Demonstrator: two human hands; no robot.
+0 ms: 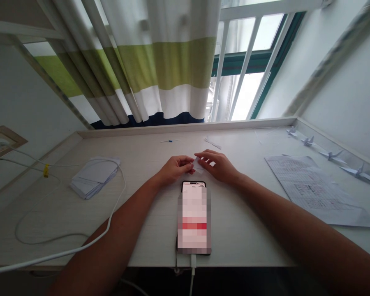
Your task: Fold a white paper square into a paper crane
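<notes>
A small white piece of paper [199, 163] lies on the pale desk [240, 230] between my two hands. My left hand [175, 167] pinches its left edge with curled fingers. My right hand [218, 164] holds its right side, fingers pressed on the paper. Just in front of my hands lies a phone [193, 217] with its screen lit and a cable plugged into its near end.
A stack of white paper squares [94, 176] sits at the left, with a white cable [64, 230] looping round it. A printed sheet [317, 189] lies at the right. Several folded paper cranes [333, 155] line the right wall. Curtains and a window stand behind.
</notes>
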